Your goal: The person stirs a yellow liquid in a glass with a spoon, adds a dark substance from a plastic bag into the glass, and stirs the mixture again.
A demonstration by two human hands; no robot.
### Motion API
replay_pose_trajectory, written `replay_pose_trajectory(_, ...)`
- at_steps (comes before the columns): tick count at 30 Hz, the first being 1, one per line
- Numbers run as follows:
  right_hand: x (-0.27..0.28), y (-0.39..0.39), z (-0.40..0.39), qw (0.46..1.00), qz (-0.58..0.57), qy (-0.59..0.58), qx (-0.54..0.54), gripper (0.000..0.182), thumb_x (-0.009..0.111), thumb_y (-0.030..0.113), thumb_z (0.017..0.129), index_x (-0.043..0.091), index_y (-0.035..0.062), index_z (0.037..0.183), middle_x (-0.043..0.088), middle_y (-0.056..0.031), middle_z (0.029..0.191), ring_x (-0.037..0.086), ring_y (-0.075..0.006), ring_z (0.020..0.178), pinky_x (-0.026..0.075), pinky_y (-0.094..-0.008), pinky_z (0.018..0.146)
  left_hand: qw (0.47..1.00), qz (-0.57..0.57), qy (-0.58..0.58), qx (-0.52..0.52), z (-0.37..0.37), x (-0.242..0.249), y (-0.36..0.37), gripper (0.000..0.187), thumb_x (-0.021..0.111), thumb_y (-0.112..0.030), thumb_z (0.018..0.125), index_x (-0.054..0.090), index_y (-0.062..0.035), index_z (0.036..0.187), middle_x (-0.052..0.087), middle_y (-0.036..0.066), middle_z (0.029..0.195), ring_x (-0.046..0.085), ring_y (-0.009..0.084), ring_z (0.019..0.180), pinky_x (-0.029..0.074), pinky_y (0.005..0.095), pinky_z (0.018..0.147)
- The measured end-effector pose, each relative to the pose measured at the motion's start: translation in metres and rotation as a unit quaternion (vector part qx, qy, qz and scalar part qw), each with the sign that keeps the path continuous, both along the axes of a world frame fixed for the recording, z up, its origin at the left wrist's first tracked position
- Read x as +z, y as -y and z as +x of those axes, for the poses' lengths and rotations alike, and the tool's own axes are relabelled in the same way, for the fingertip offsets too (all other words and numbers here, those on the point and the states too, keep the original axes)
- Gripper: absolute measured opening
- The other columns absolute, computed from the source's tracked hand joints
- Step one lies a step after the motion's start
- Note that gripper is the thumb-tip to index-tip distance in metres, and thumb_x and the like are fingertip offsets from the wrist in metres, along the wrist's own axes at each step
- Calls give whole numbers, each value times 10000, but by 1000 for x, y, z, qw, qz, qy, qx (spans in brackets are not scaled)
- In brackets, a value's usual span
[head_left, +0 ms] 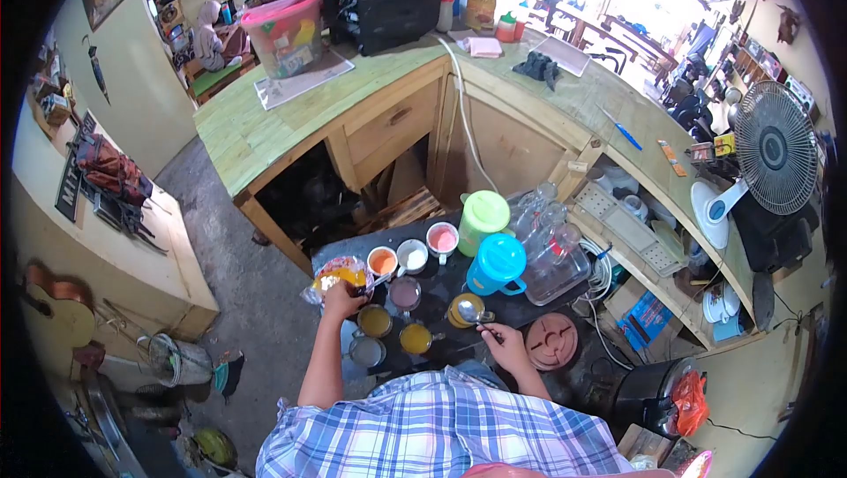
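Observation:
My right hand (505, 350) grips a metal spoon (476, 312), its bowl over a glass mug (460, 316) of yellowish drink. My left hand (341, 301) is closed around a dark-handled utensil (371, 287) with a pale, shiny end, beside a plastic packet (333, 277) showing orange and yellow. Close by stand a cup of orange powder (382, 261), a cup of white powder (411, 255) and a cup of pink powder (442, 238). Nearer me are a glass of purplish drink (406, 293), glass mugs of yellow drink (416, 338) and a glass of greyish liquid (367, 353).
A green lidded jug (484, 218) and a blue lidded pitcher (496, 264) stand behind the mugs. Upturned glasses (547, 235) sit in a clear tray (558, 282) to the right. A round terracotta-coloured lid (551, 342) lies near my right forearm. A wooden counter (371, 98) wraps around beyond.

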State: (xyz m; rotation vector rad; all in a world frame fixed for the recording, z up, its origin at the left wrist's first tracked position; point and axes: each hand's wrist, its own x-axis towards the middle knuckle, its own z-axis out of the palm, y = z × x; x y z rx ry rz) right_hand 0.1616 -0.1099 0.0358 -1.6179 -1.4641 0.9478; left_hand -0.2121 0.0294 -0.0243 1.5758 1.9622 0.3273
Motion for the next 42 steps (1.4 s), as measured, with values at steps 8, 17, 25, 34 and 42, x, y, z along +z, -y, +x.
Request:
replay_pose_trajectory(8, 16, -24, 35, 999, 0, -35, 41, 178, 622, 101, 863, 683, 19, 1010, 705, -52, 850, 588, -64, 682, 471, -231, 622, 995, 3, 61, 73, -16, -60, -8, 246, 781, -177, 663, 724, -37, 857, 691, 127, 775, 668, 242, 705, 517, 345, 698)
replay_pose_trajectory(17, 15, -54, 83, 983, -26, -114, 140, 200, 628, 143, 873, 675, 41, 1038, 701, -68, 898, 624, -101, 750, 494, -265, 673, 983, 88, 21, 158, 7, -26, 7, 122, 725, -61, 703, 690, 23, 786, 666, 122, 678, 649, 199, 613, 513, 359, 527)
replay_pose_trajectory(25, 39, -75, 95, 972, -47, -142, 181, 220, 608, 130, 893, 651, 5, 1068, 693, -47, 979, 614, -101, 812, 493, -266, 742, 940, 223, 62, 251, 36, 37, 18, 116, 702, -63, 699, 691, 19, 779, 672, 162, 792, 654, 242, 708, 499, 334, 680)
replay_pose_trajectory(34, 62, -81, 82, 939, -93, -287, 168, 225, 579, 102, 912, 621, 1, 1109, 629, 8, 882, 517, -34, 718, 425, -195, 643, 652, 275, 682, 184, 64, 102, 0, 262, 555, -230, 930, 597, -110, 1159, 589, 57, 1189, 578, 206, 1027, 468, 352, 871)
replay_pose_trajectory(42, 71, -79, 52, 909, -94, -387, 125, 196, 588, 109, 913, 632, 7, 1074, 500, 54, 718, 424, -23, 611, 328, -176, 545, 492, 33, 858, 142, 104, 97, -7, 260, 557, -351, 908, 616, -145, 1055, 649, 54, 1056, 612, 231, 952, 482, 474, 872)
